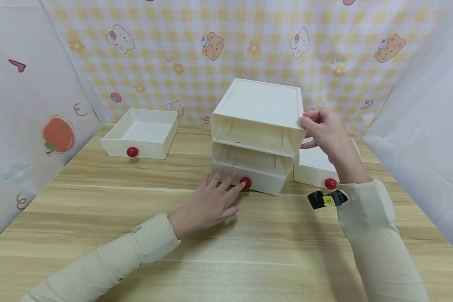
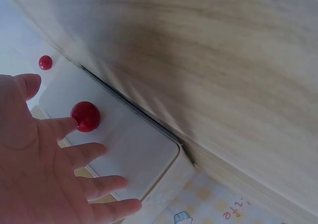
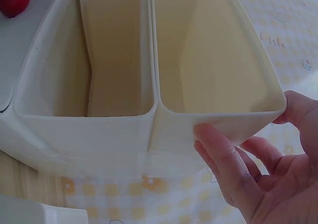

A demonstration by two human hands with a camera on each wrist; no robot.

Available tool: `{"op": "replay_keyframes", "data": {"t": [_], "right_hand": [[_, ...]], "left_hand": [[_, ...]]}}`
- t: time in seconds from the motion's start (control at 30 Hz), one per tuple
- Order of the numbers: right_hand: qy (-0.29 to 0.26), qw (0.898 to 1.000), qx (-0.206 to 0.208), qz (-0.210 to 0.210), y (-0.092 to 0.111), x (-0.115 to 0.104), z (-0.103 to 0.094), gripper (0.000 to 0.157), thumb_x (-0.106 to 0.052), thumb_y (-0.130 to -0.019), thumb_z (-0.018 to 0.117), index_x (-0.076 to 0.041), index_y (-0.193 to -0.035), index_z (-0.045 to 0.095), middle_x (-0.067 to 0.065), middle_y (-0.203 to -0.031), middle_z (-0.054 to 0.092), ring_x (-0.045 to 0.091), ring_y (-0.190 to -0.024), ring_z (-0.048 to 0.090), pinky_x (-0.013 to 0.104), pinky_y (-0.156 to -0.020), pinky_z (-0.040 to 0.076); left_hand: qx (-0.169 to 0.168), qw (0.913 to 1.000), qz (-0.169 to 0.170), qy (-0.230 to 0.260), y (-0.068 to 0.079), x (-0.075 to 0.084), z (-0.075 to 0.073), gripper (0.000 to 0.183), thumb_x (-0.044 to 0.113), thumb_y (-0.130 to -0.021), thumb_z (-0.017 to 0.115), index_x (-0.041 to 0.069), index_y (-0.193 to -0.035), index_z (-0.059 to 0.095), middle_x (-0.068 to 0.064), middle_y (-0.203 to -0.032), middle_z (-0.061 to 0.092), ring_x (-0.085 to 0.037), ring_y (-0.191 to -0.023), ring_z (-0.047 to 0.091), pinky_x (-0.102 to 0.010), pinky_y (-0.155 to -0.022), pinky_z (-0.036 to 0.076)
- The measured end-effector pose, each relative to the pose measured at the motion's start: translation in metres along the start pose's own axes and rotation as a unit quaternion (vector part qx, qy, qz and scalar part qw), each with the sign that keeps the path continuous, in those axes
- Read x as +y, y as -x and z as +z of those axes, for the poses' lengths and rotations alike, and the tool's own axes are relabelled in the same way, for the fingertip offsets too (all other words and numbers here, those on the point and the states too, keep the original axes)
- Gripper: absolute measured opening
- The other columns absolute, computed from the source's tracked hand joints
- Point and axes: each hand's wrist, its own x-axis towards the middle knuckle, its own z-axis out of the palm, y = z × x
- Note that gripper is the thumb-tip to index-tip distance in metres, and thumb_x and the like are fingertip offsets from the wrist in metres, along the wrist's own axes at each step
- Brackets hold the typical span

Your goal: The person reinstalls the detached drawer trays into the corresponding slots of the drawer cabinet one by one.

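Observation:
A white three-tier drawer cabinet (image 1: pixel 264 100) stands on the table, its upper two slots without drawers. The bottom drawer (image 1: pixel 262 183), with a red round knob (image 1: pixel 246 183), sits in its slot. My left hand (image 1: pixel 207 204) is spread before that drawer, fingers straight and fingertips right at its front. In the left wrist view, one finger overlaps the red knob (image 2: pixel 85 116). My right hand (image 1: pixel 326 134) grips the cabinet's upper right front corner. The right wrist view has its thumb (image 3: pixel 297 105) at the top edge and the other fingers (image 3: pixel 223 157) against the side wall.
A pulled-out white drawer (image 1: pixel 136 147) with a red knob lies at the back left of the wooden table (image 1: pixel 143 201). Another loose drawer (image 1: pixel 313 170) lies right of the cabinet, partly behind the right arm. A checked curtain (image 1: pixel 154 63) hangs behind.

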Motion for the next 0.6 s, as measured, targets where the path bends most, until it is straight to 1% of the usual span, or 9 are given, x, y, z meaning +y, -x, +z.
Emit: {"op": "replay_keyframes", "data": {"t": [0.07,0.17,0.3,0.43,0.6], "right_hand": [[0.004,1.0,-0.002,-0.001,-0.0008,-0.0006,-0.0006,0.031,-0.026,-0.091,0.053,-0.001,-0.109,0.051,0.001,-0.097,0.05,0.01,-0.07,0.062,0.028,-0.058,0.059],[0.007,1.0,-0.005,-0.002,-0.0018,-0.0008,-0.0023,0.032,-0.026,-0.091,0.054,0.0,-0.11,0.051,0.0,-0.095,0.05,0.009,-0.069,0.062,0.028,-0.057,0.059],[0.005,1.0,-0.006,-0.001,-0.0022,-0.001,-0.0038,0.03,-0.025,-0.09,0.055,-0.001,-0.108,0.051,-0.001,-0.091,0.051,0.009,-0.068,0.063,0.028,-0.057,0.059],[0.004,1.0,-0.007,-0.001,-0.0028,-0.0013,-0.003,0.029,-0.025,-0.09,0.056,-0.002,-0.107,0.051,-0.001,-0.089,0.051,0.009,-0.068,0.063,0.029,-0.057,0.059],[0.006,1.0,-0.007,-0.005,-0.0031,-0.0013,-0.0026,0.028,-0.024,-0.091,0.055,-0.001,-0.107,0.051,0.0,-0.088,0.051,0.01,-0.068,0.063,0.029,-0.057,0.059]], "left_hand": [[-0.004,1.0,0.0,-0.001,-0.0007,-0.0008,-0.0005,0.057,0.052,-0.096,0.035,0.024,-0.146,0.031,-0.007,-0.151,0.031,-0.041,-0.136,0.028,-0.06,-0.107,0.03],[-0.027,0.9996,-0.003,0.001,-0.0015,-0.0021,-0.0028,0.057,0.052,-0.096,0.033,0.026,-0.147,0.028,-0.006,-0.152,0.027,-0.041,-0.138,0.025,-0.059,-0.109,0.028],[-0.054,0.9985,-0.011,0.006,-0.0028,-0.0059,-0.0025,0.056,0.052,-0.096,0.032,0.03,-0.148,0.024,-0.003,-0.154,0.024,-0.038,-0.14,0.018,-0.058,-0.111,0.025],[-0.055,0.9983,-0.012,0.016,-0.0027,-0.0088,0.0003,0.057,0.052,-0.096,0.033,0.031,-0.148,0.023,-0.002,-0.154,0.022,-0.037,-0.142,0.015,-0.059,-0.112,0.023],[-0.042,0.9991,-0.006,0.011,-0.0015,-0.0083,0.0019,0.058,0.052,-0.096,0.035,0.029,-0.148,0.023,-0.004,-0.154,0.024,-0.039,-0.141,0.016,-0.058,-0.111,0.024]]}}
